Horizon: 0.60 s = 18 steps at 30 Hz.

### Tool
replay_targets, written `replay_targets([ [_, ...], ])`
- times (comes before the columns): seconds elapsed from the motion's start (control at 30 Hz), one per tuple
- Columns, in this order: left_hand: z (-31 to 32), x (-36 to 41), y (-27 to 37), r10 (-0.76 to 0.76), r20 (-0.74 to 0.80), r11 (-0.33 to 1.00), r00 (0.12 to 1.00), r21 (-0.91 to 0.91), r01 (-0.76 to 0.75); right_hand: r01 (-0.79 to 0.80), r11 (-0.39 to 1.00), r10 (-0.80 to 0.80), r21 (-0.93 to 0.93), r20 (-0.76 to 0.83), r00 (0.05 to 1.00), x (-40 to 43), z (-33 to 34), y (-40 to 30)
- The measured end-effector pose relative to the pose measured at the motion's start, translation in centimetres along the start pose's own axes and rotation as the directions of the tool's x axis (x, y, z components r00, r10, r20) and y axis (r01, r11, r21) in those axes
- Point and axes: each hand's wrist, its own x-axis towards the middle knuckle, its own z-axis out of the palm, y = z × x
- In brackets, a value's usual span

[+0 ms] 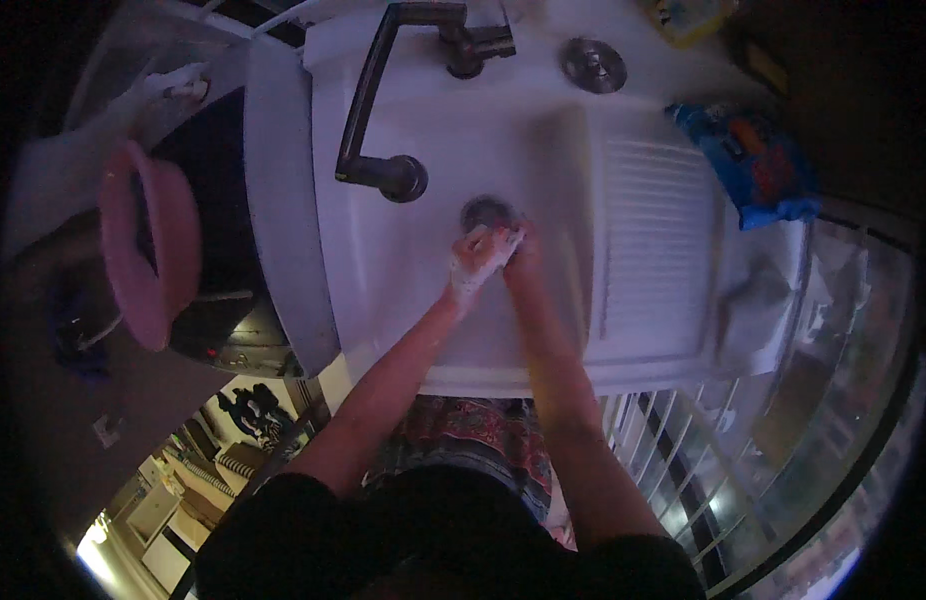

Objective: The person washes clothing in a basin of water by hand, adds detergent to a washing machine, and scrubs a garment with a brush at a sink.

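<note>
My left hand [476, 256], coated in white lather, meets my right hand [524, 246] low in the white sink basin [410, 285]. The fingers are pressed together, and whether anything small lies between them is hidden. Just beyond the hands is the dark round drain [485, 212]. A dark metal jointed faucet [367, 97] reaches over the basin, its round outlet head [404, 178] to the upper left of my hands. No stream of water is visible from it.
A ribbed washboard [654, 232] adjoins the basin's right side. Behind lie a round metal strainer [593, 66] and, farther right, a blue printed packet [755, 161]. A pink plastic basin [182, 247] stands left. Metal railings [680, 450] run at lower right.
</note>
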Motion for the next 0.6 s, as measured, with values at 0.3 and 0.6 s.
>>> replay_targets([
  [0.3,-3.6,1.1,-6.2,0.047,0.421,0.22,0.906,-0.889,0.402,0.429,0.671,-0.315,-0.604,0.292,0.903,-9.6,8.3,-2.5],
  [0.6,-3.8,3.6,-2.2,-0.085,0.408,0.36,0.909,-0.838,0.41,0.215,0.359,-0.114,-0.908,0.185,0.976,-4.0,7.8,-4.1],
])
